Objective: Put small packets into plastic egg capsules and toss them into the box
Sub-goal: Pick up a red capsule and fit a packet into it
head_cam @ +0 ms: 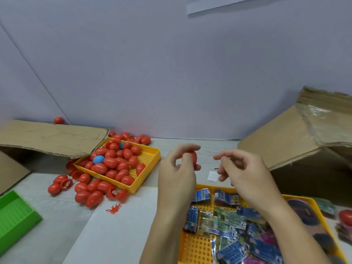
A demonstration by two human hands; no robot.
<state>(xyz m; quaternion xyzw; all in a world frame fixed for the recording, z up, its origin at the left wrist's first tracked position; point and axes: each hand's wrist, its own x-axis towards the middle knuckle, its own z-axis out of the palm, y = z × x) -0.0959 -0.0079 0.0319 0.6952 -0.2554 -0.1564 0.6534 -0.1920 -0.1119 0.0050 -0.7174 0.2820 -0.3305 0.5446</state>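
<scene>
My left hand (176,171) grips a red egg capsule (190,156) above the table's middle. To its right my right hand (243,174) hovers with loosely curled fingers and holds nothing, a short gap away from the egg. Under both hands lies a yellow tray (192,246) with several small blue and green packets (224,221). A second yellow tray (150,155) at the left holds many red eggs (112,164) and two blue eggs (98,159). A cardboard box (297,147) lies at the right.
Loose red eggs (89,191) and open halves lie in front of the egg tray. A flat cardboard flap (51,138) lies at the left, a green tray (15,216) at the lower left. A small red plastic scrap (113,208) and a white slip (213,176) lie on the table.
</scene>
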